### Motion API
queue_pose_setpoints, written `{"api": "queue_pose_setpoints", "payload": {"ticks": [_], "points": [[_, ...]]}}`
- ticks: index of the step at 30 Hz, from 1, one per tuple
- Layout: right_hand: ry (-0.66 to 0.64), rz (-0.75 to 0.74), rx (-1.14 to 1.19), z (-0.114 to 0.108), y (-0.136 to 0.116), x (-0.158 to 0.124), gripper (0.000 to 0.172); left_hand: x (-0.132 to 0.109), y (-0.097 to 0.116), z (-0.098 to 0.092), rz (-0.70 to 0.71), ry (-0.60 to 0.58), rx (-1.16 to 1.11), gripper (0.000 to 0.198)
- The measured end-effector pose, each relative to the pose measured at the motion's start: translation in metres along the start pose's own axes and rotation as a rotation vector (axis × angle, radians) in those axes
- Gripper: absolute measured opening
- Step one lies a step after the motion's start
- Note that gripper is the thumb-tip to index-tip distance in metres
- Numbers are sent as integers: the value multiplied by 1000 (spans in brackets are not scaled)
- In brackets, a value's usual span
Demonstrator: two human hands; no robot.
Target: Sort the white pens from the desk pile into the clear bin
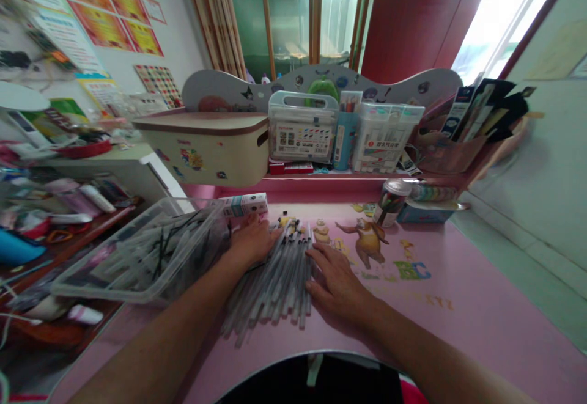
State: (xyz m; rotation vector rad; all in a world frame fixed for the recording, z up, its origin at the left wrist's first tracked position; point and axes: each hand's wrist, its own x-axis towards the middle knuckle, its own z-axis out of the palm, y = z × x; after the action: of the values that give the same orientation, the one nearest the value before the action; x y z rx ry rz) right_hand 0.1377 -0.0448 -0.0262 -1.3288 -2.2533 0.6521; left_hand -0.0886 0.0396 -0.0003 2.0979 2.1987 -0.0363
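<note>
A fanned pile of slim, translucent pen-like sticks (279,288) with dark tips lies on the pink desk. My left hand (251,240) rests at the pile's upper left, near the tips, its fingers apart and one reaching toward the sticks. Along the pile's right edge lies my right hand (337,279), open, with fingertips touching or very near the outermost stick. Neither hand appears to grip anything. On my left, a clear plastic bin (151,297) holds more translucent pieces and several black strips. A small white box (244,204) stands just beyond my left hand.
The pink desk (477,330) carries cartoon prints. A can (392,201) and a blue box (426,211) stand at the back right. The raised shelf holds a lidded beige bin (206,153), clear cases (302,132) and a pen holder (452,153). Cluttered shelves (77,227) flank the left side.
</note>
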Motion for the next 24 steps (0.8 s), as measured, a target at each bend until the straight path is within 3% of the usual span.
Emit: {"api": "queue_pose_setpoints", "payload": {"ticks": [3,7,14,24], "points": [[0,0,0,0,0,0,59,3,-5,0,-23,32,-12,67],[6,10,9,0,-2,0,58,28,-12,5,-189,107,-126,64],[7,1,15,0,0,0,59,55,3,-2,-412,182,-221,70],[-10,17,24,0,0,0,59,40,0,6,-359,162,-171,69]]}}
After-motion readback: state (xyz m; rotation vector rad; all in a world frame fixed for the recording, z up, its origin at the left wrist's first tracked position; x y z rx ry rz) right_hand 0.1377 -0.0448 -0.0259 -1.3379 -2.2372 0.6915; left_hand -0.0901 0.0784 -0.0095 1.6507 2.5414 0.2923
